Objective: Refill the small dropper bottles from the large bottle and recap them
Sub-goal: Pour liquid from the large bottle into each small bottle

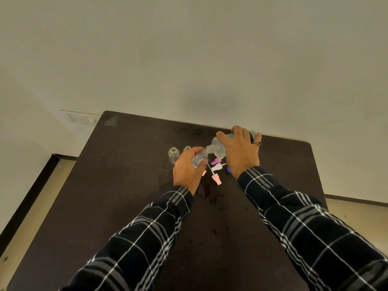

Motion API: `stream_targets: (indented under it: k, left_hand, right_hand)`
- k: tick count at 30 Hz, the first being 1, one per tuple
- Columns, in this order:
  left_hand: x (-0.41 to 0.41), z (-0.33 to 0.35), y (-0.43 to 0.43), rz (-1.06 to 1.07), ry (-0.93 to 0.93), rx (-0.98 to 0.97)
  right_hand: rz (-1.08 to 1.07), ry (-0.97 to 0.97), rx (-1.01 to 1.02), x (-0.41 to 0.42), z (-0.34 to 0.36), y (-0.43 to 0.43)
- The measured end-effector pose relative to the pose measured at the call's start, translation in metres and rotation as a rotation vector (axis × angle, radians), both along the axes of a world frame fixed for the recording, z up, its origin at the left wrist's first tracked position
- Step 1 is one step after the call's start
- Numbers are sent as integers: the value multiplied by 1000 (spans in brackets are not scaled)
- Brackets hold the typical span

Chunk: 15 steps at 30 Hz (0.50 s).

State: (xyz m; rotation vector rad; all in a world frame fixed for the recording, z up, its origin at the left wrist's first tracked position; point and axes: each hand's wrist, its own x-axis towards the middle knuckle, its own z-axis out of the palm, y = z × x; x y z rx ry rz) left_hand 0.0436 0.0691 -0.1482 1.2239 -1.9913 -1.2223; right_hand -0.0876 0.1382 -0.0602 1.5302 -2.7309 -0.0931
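Clear small bottle in left grip | large bottle tipped in right grip

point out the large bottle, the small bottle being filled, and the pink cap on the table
large bottle (218,146), head view, on its clear rounded shoulder beside the right hand
small bottle (198,160), head view, on its clear body in the left hand
pink cap (216,179), head view, on its pink body, lying on the table

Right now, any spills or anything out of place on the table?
Yes. Wet patches and droplets darken the table just near of the left hand, around, which looks like spilled liquid. Loose caps lie beside it.
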Motion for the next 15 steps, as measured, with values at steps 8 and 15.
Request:
stream_targets:
  k: [8, 15]
  left_hand:
    - [0, -2, -1, -5, -9, -3]
    - [-1, -1, 1, 2, -5, -8]
  right_hand:
    - [-2, -6, 16, 1, 2, 0]
    - [0, -5, 14, 2, 4, 1]
